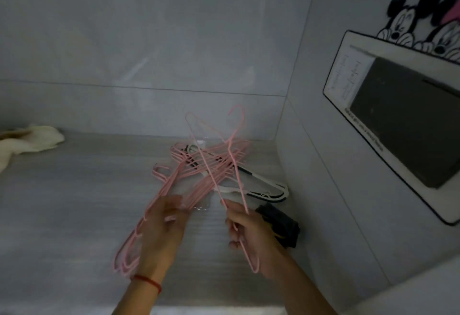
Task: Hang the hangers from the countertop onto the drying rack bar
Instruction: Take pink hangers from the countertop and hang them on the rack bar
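Observation:
A tangle of several thin pink wire hangers (199,170) lies on the grey countertop (74,202), over two white-and-black hangers (263,187). My right hand (249,235) grips one pink hanger (224,145) near its lower corner, and it stands tilted above the pile with its hook up by the wall. My left hand (161,230) rests on the near ends of the pile, fingers bent over the wires. No drying rack bar is in view.
A dark folded object (281,227) sits by the right wall next to my right hand. A cream cloth (27,140) lies at the far left. A white-framed panel (403,120) with cartoon stickers (423,18) hangs on the right wall. Tiled wall stands behind the counter.

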Tool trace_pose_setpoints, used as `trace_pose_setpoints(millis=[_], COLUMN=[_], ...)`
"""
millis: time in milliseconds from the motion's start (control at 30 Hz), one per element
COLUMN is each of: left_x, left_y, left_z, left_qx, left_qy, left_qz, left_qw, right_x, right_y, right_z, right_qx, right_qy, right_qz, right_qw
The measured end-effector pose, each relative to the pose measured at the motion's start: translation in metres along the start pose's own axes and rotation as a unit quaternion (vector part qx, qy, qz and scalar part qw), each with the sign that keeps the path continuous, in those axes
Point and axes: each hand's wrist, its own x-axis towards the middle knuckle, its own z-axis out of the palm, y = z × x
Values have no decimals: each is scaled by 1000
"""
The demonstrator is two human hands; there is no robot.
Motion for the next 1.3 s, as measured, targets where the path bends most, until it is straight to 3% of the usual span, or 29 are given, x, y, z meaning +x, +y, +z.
trace_pose_setpoints(millis=[100,167,300,500,633,800,933,1067,1200,1300], left_x=[-44,-80,-158,-307,-413,-548,-658,-775,-905,-993], left_y=[34,55,72,75,73,75,71,62,59,64], left_z=[22,35,44,-2,-26,-34,-32,-19,-6,1], left_qx=[-209,-257,-257,-274,-334,-312,-364,-409,-396,-343], left_qy=[-42,-46,103,354,478,586,630,663,703,746], left_qz=[-129,-143,-121,-96,-50,-22,-34,-48,-64,-49], left_qw=[968,955,953,889,811,748,685,625,586,568], right_x=[-27,-49,-96,-159,-227,-337,-414,-504,-607,-685], right_y=[0,2,14,41,70,125,192,252,310,340], right_z=[1,2,4,2,23,38,25,-2,-43,-67], right_qx=[-57,-50,-66,-43,-41,-105,-194,-256,-373,-437], right_qy=[-47,-94,-182,-281,-402,-505,-525,-520,-507,-550], right_qz=[-10,-14,3,63,164,215,218,283,341,339], right_qw=[997,994,981,957,900,829,800,764,698,626])
